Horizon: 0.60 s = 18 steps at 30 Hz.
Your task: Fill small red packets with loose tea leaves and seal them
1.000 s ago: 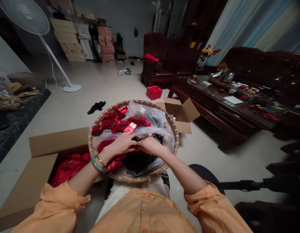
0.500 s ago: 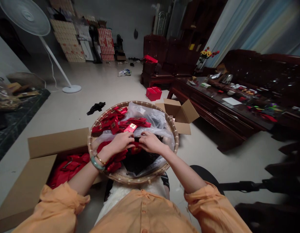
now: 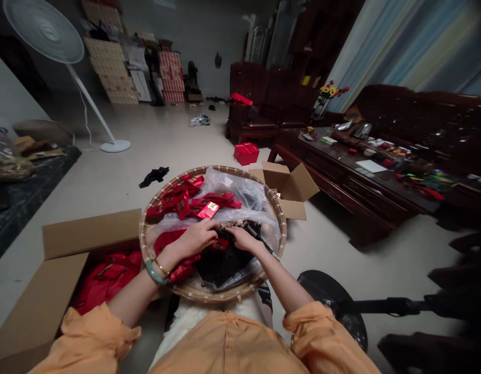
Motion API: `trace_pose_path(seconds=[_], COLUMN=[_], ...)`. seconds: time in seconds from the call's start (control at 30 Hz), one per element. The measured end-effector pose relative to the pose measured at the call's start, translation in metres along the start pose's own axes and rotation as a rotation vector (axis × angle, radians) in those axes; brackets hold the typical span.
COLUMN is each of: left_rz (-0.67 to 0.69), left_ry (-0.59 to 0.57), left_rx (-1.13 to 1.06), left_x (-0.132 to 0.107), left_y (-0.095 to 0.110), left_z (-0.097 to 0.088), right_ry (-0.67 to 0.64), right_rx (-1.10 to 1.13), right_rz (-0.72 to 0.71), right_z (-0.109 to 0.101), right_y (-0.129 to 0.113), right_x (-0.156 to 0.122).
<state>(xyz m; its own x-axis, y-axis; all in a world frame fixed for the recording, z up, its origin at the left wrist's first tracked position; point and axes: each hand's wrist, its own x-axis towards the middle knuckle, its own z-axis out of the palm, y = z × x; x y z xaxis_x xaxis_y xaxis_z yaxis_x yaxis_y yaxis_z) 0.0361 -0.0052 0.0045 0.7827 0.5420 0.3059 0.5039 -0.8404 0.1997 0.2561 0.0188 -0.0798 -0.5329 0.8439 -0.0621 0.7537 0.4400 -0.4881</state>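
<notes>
A round woven bamboo basket [image 3: 284, 228] rests on my lap, lined with clear plastic [image 3: 240, 184]. My left hand [image 3: 199, 236] is closed over its middle, its fingertips on a small red packet [image 3: 222, 243]. Beside it my right hand [image 3: 242, 239] dips its bunched fingers into dark loose bits [image 3: 228, 259] on black plastic; what they grip is hidden. A slim black-handled tool [image 3: 258, 235] lies just right of that hand. Several shiny red packets [image 3: 207, 210] with gold print are piled on the far side, and more red pouches [image 3: 166, 240] lie under my left wrist.
An open carton [image 3: 65, 275] of red pouches stands at my left. Another open carton [image 3: 295, 184] is beyond the basket, near a red box [image 3: 246, 153] and a low wooden table [image 3: 342, 174]. A white standing fan [image 3: 116, 145] and a black cloth-like thing [image 3: 154, 177] are on the floor.
My right hand has moved slightly right and down, its fingers now lower into the dark bits. The black-handled tool beside it now shows. My left hand has barely moved.
</notes>
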Motion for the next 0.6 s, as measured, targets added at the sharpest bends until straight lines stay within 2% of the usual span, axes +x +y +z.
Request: trace_pose_path(seconds=[0.1, 0.2, 0.3, 0.47, 0.6], left_rz=[0.050, 0.083, 0.088, 0.098, 0.051], left_ry=[0.010, 0.044, 0.064, 0.019, -0.008], left_rx=[0.101, 0.155, 0.152, 0.095, 0.004], left_x=[-0.001, -0.002, -0.002, 0.001, 0.000], left_y=[0.000, 0.002, 0.004, 0.006, 0.004], left_z=[0.002, 0.002, 0.002, -0.001, -0.004], right_ry=[-0.110, -0.134, -0.110, -0.055, -0.010], right_rx=[-0.140, -0.158, -0.131, -0.054, 0.038], right_rz=[0.040, 0.085, 0.093, 0.122, 0.143], right_z=[0.009, 0.010, 0.009, 0.010, 0.012], right_y=[0.001, 0.002, 0.005, 0.011, 0.012], right_x=[0.011, 0.020, 0.024, 0.023, 0.019])
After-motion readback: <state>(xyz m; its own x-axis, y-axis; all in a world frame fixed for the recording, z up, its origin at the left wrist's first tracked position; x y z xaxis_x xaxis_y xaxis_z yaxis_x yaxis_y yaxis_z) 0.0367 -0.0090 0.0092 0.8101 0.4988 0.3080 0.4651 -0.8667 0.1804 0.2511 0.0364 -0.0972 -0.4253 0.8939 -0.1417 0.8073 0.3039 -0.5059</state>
